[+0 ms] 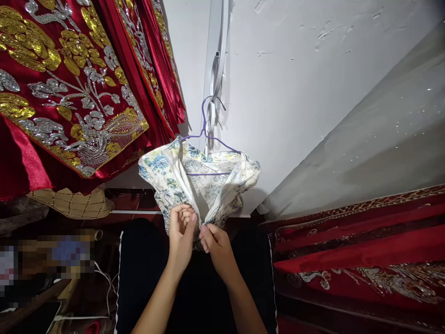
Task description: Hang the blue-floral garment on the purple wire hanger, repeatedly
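A short-sleeved floral shirt, white with blue and yellow flowers, hangs on a purple hanger in front of me. Its front is open in a V down to my hands. My left hand has its fingers closed on the left front edge of the shirt. Close beside it, my right hand pinches the other front edge. The two edges nearly meet between my fingertips. Any button or fastening there is too small to make out.
Red garments with gold and silver sequins hang at the upper left. A white strap runs down the wall above the hanger. Sheer fabric and red embroidered cloth lie to the right. A white cable is at lower left.
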{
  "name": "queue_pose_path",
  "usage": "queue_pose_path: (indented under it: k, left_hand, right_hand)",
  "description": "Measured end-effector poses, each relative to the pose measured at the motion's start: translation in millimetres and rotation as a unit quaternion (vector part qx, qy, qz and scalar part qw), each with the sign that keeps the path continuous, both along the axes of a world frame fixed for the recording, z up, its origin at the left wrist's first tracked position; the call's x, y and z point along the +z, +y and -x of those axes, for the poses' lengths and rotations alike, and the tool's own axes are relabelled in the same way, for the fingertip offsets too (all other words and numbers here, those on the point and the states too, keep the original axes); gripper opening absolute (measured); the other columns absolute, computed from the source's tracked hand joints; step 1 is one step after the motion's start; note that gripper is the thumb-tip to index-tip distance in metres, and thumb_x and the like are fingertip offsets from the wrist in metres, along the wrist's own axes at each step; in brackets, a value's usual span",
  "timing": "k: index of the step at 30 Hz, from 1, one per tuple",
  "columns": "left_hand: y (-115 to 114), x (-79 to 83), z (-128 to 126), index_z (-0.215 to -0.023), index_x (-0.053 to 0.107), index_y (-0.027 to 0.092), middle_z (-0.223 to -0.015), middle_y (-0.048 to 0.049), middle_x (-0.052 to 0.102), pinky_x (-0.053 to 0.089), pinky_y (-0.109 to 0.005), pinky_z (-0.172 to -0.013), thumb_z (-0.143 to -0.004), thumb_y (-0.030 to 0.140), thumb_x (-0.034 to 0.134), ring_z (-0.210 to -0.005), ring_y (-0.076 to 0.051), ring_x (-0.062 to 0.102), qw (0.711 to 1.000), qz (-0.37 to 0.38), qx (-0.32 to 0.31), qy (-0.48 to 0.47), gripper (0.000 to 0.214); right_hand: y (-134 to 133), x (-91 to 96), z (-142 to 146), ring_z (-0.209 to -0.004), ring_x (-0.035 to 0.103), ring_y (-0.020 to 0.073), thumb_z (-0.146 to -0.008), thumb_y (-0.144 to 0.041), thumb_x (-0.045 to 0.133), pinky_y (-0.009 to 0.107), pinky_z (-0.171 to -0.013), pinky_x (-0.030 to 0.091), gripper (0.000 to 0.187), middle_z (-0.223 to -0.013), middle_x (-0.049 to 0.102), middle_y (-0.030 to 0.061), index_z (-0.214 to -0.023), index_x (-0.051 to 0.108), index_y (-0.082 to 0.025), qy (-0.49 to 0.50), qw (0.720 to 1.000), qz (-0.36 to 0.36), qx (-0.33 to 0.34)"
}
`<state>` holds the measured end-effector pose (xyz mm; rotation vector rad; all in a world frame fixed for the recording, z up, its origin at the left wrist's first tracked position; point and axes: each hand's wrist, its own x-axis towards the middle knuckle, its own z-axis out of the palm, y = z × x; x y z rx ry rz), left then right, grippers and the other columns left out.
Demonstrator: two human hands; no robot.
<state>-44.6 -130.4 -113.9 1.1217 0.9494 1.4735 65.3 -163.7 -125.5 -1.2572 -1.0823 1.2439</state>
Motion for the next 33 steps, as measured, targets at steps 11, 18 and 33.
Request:
queue_pose_path:
  k: [11,18,33]
  left_hand:
    - [-15.5,-29.0,1.8,-0.091,0.058,0.021,-0.080,-0.0006,0.056,0.044,-0.028,-0.074,-0.099,0.039,0.052,-0.076,-0.016,0.052,0.988,-0.007,-0.130,0.080,0.021]
    - [-14.3,-24.1,-8.6,-0.081,0.057,0.021,-0.073,0.0010,0.052,0.041,-0.026,-0.069,-0.098,0.036,0.054,-0.069,-0.015,0.050,0.994,-0.030,-0.070,0.082,0.022]
    - [-16.0,-39.6,-15.3,-0.077,0.051,0.019,-0.072,0.0011,0.046,0.037,-0.025,-0.068,-0.098,0.030,0.053,-0.070,-0.014,0.045,0.982,-0.069,-0.054,0.165,0.023]
  right_hand:
    - [-0.7,2.7,0.7,-0.050,0.028,0.0084,-0.096,-0.055,0.050,0.025,-0.049,0.022,0.049,-0.054,0.034,-0.0057,-0.062,0.041,-0.020,0.012,1.000,-0.015,0.004]
    - [0.8,14.3,-9.8,-0.041,0.030,0.0069,-0.093,-0.053,0.056,0.024,-0.047,0.025,0.046,-0.043,0.037,-0.0076,-0.063,0.047,-0.020,0.081,0.996,-0.013,0.026]
    - [75.6,101.3,-50.3,-0.036,0.024,0.0050,-0.081,-0.041,0.073,0.022,-0.038,0.020,0.030,-0.039,0.035,-0.0096,-0.069,0.061,-0.016,0.185,0.979,-0.058,-0.055]
